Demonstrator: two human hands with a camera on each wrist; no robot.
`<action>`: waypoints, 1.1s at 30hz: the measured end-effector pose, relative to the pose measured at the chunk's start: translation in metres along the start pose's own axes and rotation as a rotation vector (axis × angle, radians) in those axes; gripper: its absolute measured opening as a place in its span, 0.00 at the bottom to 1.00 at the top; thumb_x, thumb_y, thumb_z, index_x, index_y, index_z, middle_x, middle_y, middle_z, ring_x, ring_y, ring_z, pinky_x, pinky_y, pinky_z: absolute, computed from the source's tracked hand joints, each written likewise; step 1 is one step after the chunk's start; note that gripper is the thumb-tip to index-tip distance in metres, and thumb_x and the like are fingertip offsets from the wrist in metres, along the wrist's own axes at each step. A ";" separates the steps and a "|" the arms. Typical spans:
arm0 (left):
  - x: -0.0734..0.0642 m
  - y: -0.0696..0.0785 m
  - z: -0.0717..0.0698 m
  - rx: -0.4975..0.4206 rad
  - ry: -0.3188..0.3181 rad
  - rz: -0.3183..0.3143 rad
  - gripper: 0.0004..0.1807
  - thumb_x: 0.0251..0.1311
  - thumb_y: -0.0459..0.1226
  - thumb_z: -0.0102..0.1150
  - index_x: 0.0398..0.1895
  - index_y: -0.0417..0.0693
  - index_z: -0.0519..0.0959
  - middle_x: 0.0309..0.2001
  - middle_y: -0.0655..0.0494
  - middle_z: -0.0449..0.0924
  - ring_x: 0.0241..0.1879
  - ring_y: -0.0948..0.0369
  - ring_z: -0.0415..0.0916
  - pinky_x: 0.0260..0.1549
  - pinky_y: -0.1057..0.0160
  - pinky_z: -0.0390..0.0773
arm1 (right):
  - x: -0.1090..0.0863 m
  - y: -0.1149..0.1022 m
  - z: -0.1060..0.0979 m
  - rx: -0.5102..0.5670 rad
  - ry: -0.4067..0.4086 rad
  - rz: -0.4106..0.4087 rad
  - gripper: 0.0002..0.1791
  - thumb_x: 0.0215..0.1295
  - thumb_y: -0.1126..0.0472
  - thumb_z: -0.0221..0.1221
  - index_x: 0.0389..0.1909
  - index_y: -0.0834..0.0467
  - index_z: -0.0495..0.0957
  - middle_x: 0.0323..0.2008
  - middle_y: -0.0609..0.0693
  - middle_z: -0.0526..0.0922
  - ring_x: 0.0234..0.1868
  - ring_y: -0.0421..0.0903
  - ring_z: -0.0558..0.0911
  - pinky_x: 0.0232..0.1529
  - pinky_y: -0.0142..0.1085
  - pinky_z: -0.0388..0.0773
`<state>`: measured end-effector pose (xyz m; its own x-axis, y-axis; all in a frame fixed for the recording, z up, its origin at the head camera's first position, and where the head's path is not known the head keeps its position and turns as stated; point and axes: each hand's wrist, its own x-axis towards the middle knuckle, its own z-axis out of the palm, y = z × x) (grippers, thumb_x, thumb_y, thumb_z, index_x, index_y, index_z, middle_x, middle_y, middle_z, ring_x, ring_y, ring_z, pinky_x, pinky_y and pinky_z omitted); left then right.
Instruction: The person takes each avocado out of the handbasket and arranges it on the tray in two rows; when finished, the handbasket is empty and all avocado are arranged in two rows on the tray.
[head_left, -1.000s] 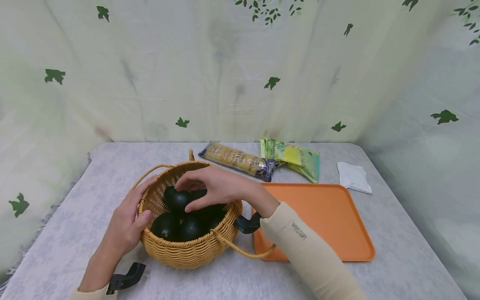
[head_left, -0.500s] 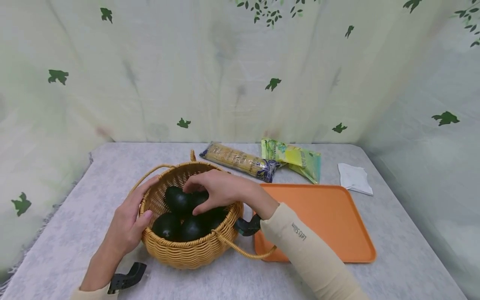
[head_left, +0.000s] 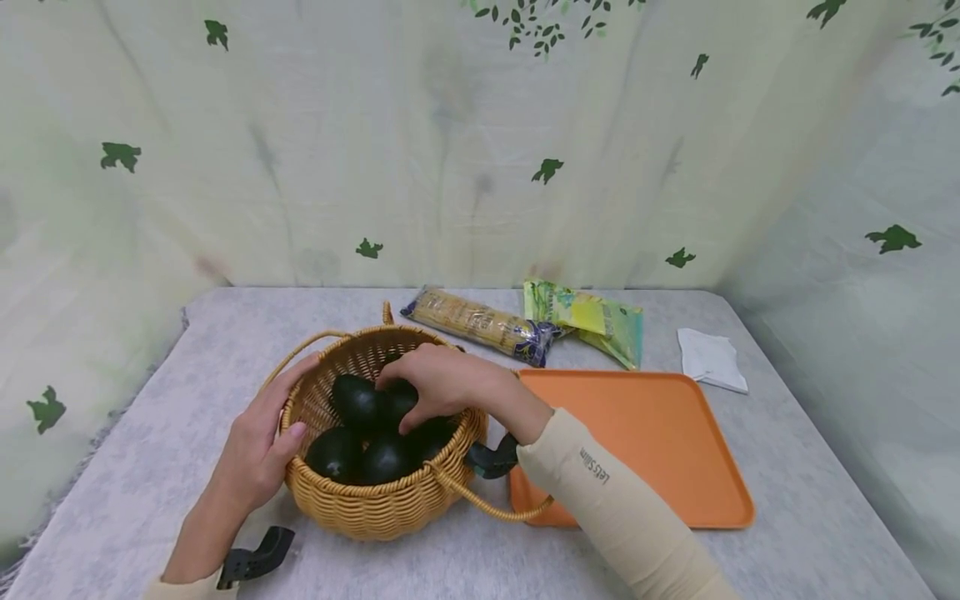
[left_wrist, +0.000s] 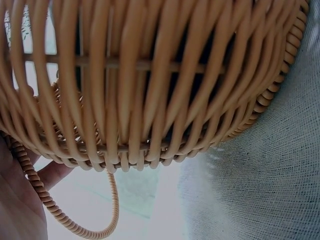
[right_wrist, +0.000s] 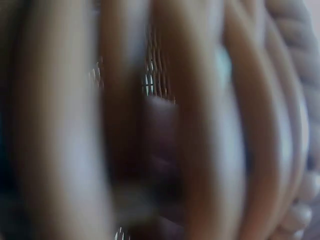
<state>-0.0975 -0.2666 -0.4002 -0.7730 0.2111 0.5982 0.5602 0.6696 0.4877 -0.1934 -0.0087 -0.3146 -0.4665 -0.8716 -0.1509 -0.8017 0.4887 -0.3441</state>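
Note:
A round wicker basket stands at the left of the table, holding several dark, glossy avocados. My left hand grips its left rim, thumb over the edge; the left wrist view shows the weave close up and part of that hand beside the looped handle. Inside the basket, my right hand has thumb and fingers curled round an avocado at the right of the pile. The right wrist view is filled by blurred wicker strands, so the fingertips are mostly hidden there.
An orange tray lies to the right, under the basket's right handle and my right forearm. Behind are a pack of dried noodles and green-yellow packets. A white packet lies at the far right.
My right hand has shifted right inside the basket, from beside the back-left avocado to the one right of it. The left hand and the basket have stayed in place.

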 end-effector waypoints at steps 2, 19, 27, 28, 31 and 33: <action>0.000 0.000 0.000 0.001 0.001 -0.002 0.38 0.61 0.35 0.50 0.79 0.47 0.63 0.74 0.46 0.68 0.74 0.73 0.59 0.65 0.80 0.57 | 0.000 -0.001 0.000 -0.017 -0.001 0.003 0.32 0.61 0.50 0.72 0.67 0.52 0.78 0.63 0.46 0.82 0.62 0.46 0.79 0.62 0.37 0.74; -0.001 0.003 0.001 0.007 0.000 -0.007 0.37 0.63 0.36 0.49 0.79 0.48 0.63 0.74 0.47 0.68 0.74 0.72 0.60 0.65 0.80 0.57 | -0.013 -0.004 0.007 0.036 0.140 -0.078 0.28 0.62 0.48 0.72 0.63 0.50 0.82 0.55 0.44 0.87 0.48 0.38 0.84 0.51 0.31 0.77; -0.001 0.000 0.003 0.039 0.011 -0.020 0.36 0.65 0.37 0.45 0.79 0.49 0.63 0.74 0.48 0.69 0.73 0.69 0.61 0.64 0.81 0.57 | -0.018 -0.008 0.010 0.069 0.205 -0.125 0.28 0.63 0.49 0.71 0.63 0.50 0.82 0.51 0.46 0.89 0.39 0.35 0.82 0.45 0.29 0.74; -0.001 0.000 0.003 0.040 0.011 -0.022 0.35 0.65 0.37 0.44 0.79 0.49 0.63 0.74 0.48 0.69 0.73 0.69 0.61 0.63 0.81 0.57 | -0.018 -0.008 0.010 0.074 0.212 -0.128 0.28 0.63 0.49 0.71 0.63 0.50 0.82 0.51 0.46 0.89 0.40 0.35 0.83 0.46 0.29 0.74; -0.002 0.000 0.003 0.038 0.012 -0.025 0.35 0.67 0.38 0.43 0.79 0.49 0.63 0.74 0.48 0.68 0.74 0.70 0.60 0.63 0.81 0.57 | -0.019 -0.007 0.011 0.102 0.228 -0.150 0.27 0.63 0.49 0.70 0.63 0.50 0.82 0.54 0.46 0.88 0.44 0.36 0.84 0.48 0.28 0.75; -0.002 0.000 0.003 0.031 0.011 -0.026 0.34 0.67 0.38 0.43 0.79 0.50 0.63 0.75 0.49 0.68 0.74 0.70 0.60 0.63 0.81 0.56 | -0.019 -0.006 0.011 0.126 0.243 -0.169 0.28 0.63 0.49 0.71 0.63 0.50 0.82 0.55 0.46 0.87 0.46 0.36 0.84 0.49 0.28 0.75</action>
<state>-0.0968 -0.2650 -0.4035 -0.7840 0.1857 0.5923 0.5301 0.6967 0.4833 -0.1758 0.0050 -0.3198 -0.4186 -0.8976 0.1384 -0.8300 0.3162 -0.4594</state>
